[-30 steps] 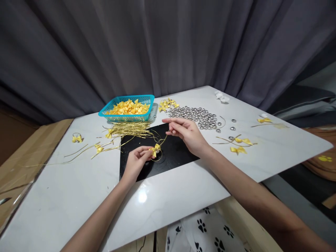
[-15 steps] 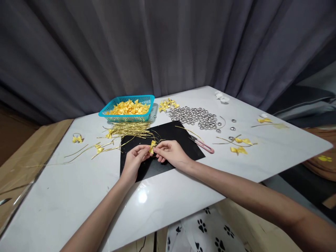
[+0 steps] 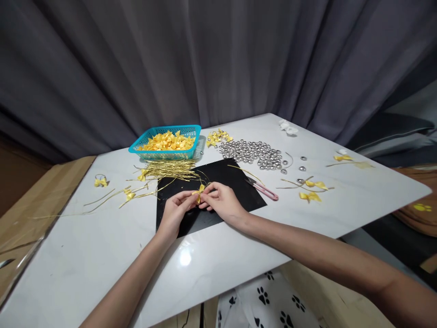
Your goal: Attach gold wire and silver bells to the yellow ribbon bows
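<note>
A small yellow ribbon bow (image 3: 201, 190) is pinched between my two hands, above a black sheet (image 3: 218, 171). My left hand (image 3: 176, 207) grips its left side with thumb and fingertips. On its other side, my right hand (image 3: 221, 200) has thumb and fingers closed on the bow. Thin gold cord ends stick out just past the fingertips; how they run through the bow is partly hidden. Behind my hands lies a pile of gold cords (image 3: 170, 169).
A blue basket (image 3: 135, 150) of yellow bows stands at the back. Silver domed pieces (image 3: 251, 151) are heaped right of it. Pink-handled snips (image 3: 268, 191) rest at the sheet's right edge. Loose bows (image 3: 310, 197) and cords lie to both sides. White crumpled bits (image 3: 288, 128) sit far right.
The bow has turned a little and shifted slightly right and up between my fingers. Both hands still hold it, with small finger movements.
</note>
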Available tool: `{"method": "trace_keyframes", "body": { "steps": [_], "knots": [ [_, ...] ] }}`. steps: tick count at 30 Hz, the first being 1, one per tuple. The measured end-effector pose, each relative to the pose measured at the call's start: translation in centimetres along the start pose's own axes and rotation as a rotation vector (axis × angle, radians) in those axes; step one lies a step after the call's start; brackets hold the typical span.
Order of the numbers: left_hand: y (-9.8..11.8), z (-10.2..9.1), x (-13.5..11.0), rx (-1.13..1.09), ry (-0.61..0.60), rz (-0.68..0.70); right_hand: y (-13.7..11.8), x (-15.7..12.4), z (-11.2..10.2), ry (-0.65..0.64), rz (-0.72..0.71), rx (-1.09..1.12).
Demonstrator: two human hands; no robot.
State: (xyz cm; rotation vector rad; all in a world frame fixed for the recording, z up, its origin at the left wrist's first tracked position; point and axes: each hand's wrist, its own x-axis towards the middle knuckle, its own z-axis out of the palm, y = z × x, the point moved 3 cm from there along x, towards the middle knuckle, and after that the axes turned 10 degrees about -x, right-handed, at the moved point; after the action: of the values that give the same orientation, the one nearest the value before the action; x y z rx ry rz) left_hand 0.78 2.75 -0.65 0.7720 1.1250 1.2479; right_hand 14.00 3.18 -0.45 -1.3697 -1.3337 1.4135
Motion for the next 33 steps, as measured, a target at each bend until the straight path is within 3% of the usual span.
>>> {"method": "trace_keyframes", "body": {
  "steps": [16,22,26,30,33],
  "knots": [
    [-0.3,0.1,-0.7,0.115,-0.006,0.143,0.1,-0.5,0.3,-0.03,-0.175,-0.106],
    [-0.1,-0.5,-0.2,-0.036,0.052,0.164,-1.1,0.7,-2.0,0.006,-0.127,-0.078],
    [-0.2,-0.8,0.1,-0.055,0.074,0.139,-1.7,1.1,-2.8,-0.145,-0.012,-0.191],
    [-0.4,-0.7,0.1,-0.058,0.068,0.11,-1.3,1.1,-2.5,-0.202,0.022,-0.245],
    [-0.4,-0.7,0.0,-0.055,0.065,0.101,-0.6,0.9,-1.9,-0.368,0.035,-0.251]
  ]
}}
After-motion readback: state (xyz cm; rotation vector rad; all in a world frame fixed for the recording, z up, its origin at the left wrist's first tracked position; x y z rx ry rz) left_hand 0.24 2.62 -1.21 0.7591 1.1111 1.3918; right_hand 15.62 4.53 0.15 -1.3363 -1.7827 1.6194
